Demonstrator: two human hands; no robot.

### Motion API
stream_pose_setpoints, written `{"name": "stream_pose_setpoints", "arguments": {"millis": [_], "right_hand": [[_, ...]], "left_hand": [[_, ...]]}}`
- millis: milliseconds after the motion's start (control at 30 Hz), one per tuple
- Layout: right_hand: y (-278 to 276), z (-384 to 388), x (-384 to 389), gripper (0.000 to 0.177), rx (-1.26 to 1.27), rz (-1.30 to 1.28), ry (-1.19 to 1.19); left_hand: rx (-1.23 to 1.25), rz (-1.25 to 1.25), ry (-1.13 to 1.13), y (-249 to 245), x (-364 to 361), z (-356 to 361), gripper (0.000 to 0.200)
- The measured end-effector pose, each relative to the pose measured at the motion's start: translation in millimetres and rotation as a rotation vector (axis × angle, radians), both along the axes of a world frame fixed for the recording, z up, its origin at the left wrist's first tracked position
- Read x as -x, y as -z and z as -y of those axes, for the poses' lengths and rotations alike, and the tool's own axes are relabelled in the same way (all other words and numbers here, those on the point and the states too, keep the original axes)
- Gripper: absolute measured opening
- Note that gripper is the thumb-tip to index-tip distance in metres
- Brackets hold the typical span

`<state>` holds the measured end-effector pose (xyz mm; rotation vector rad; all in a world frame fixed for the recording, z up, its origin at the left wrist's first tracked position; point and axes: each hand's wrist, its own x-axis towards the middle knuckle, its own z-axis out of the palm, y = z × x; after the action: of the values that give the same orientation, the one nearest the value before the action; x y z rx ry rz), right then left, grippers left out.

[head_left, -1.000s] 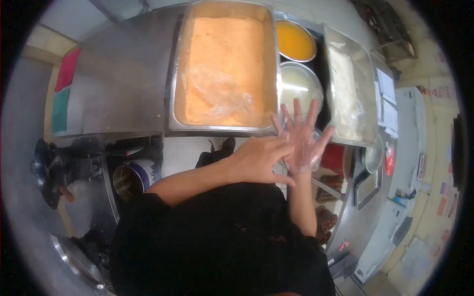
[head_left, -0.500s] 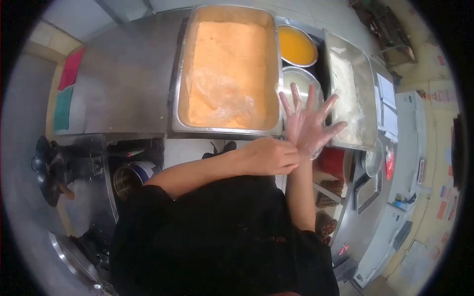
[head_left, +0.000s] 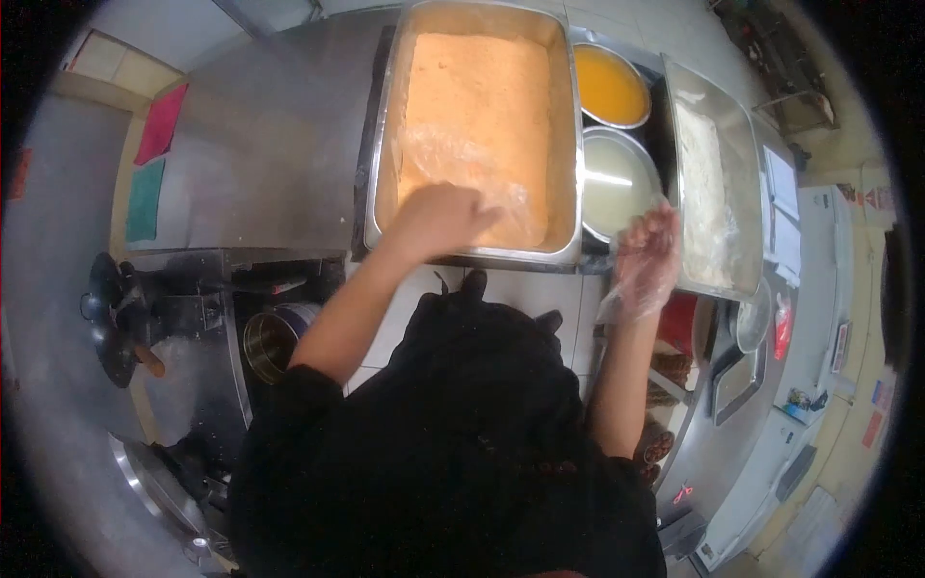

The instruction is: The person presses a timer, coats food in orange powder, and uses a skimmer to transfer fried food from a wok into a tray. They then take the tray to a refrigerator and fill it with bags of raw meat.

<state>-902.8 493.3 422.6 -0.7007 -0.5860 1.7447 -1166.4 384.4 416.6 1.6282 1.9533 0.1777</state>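
Note:
My left hand [head_left: 438, 220], bare and blurred, is over the near part of a deep metal tray [head_left: 570, 173] of orange crumbs [head_left: 482, 96]. Its fingers are curled beside a crumpled clear plastic film or glove [head_left: 458, 154] lying on the crumbs. Whether they grip its edge is hard to make out. My right hand [head_left: 647, 250] wears a clear plastic glove and is raised with its fingers bent inward; nothing shows in them. It is in front of a bowl of pale liquid [head_left: 617, 197] and beside a tray of white powder [head_left: 703, 164].
Behind the pale liquid stands a bowl of orange-yellow liquid [head_left: 609, 85]. Steel counter [head_left: 270, 144] extends to the left, with a pink cloth [head_left: 161, 123] and a green cloth [head_left: 146, 199] at its edge. A metal pot [head_left: 272, 339] sits below. Papers [head_left: 782, 212] lie at right.
My left hand has left the right wrist and moved to the tray of crumbs. My right hand, spread before, has curled its fingers. The view has shifted slightly.

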Motion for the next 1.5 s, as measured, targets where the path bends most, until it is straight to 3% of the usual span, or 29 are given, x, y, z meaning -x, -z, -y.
{"name": "stream_pose_setpoints", "arguments": {"millis": [200,300,333,400,433,467,500,533,600,700,767,800,867,967,1000,1133,1200,1233,1300,1367,1433,1500], "right_hand": [[-1,19,-6,0.023,-0.02,0.115,-0.053],[-6,33,-12,0.024,-0.027,0.168,-0.071],[-7,34,-15,0.024,-0.045,0.209,-0.077],[2,31,-25,0.026,-0.044,0.215,-0.084],[4,30,-29,0.029,-0.043,0.223,-0.103],[2,31,-28,0.029,-0.043,0.221,-0.092],[-1,34,-21,0.038,-0.032,0.317,-0.173],[-3,38,-13,0.05,-0.019,0.413,-0.255],[3,44,9,0.073,-0.033,0.442,-0.396],[30,47,35,0.08,-0.1,0.332,-0.495],[27,49,50,0.067,0.063,0.032,-0.586],[24,45,53,0.067,0.056,0.03,-0.586],[9,36,60,0.051,0.099,0.263,-0.547],[-23,29,59,0.037,0.039,0.091,-0.47],[-27,28,60,0.037,0.033,0.089,-0.47],[-25,25,59,0.034,-0.086,0.208,-0.264],[-24,24,57,0.034,-0.132,0.249,-0.214],[-28,26,56,0.031,-0.198,0.398,-0.215],[-25,25,55,0.029,-0.266,0.548,-0.215],[-9,22,52,0.021,-0.542,0.732,-0.275],[-14,23,48,0.018,-0.564,0.767,-0.342],[-23,25,41,0.015,-0.587,0.803,-0.409]], "left_hand": [[0.237,-0.357,0.274,38,5,-30,0.049],[0.18,-0.345,0.29,77,23,-37,0.041],[0.176,-0.348,0.301,69,30,-36,0.041],[-0.072,0.195,0.172,33,46,-32,0.031],[-0.072,0.193,0.184,23,51,-31,0.031],[-0.123,0.492,0.114,13,54,-30,0.027],[-0.171,0.79,0.039,5,54,-29,0.025],[-0.168,0.79,0.051,-4,48,-27,0.025],[-0.211,1.455,-0.043,-19,35,-18,0.016],[-0.245,1.632,-0.063,-6,28,-13,0.015],[-0.271,1.556,-0.065,-6,29,-8,0.015],[-0.292,1.482,-0.071,-6,31,-5,0.014],[-0.309,1.515,-0.091,3,37,0,0.014],[-0.306,1.508,-0.189,-8,37,6,0.014],[-0.287,1.466,-0.267,-13,37,7,0.014],[-0.238,1.497,-0.226,-9,33,6,0.015],[-0.439,1.045,-0.384,-8,21,4,0.025],[-0.442,1.046,-0.384,-7,19,2,0.025],[-0.823,0.684,-0.196,-5,15,-3,0.042],[-0.733,0.794,-0.204,-32,2,-6,0.044],[-0.641,0.904,-0.211,-54,-5,-9,0.046],[-0.365,0.694,-0.047,-65,-7,-14,0.037]]}}
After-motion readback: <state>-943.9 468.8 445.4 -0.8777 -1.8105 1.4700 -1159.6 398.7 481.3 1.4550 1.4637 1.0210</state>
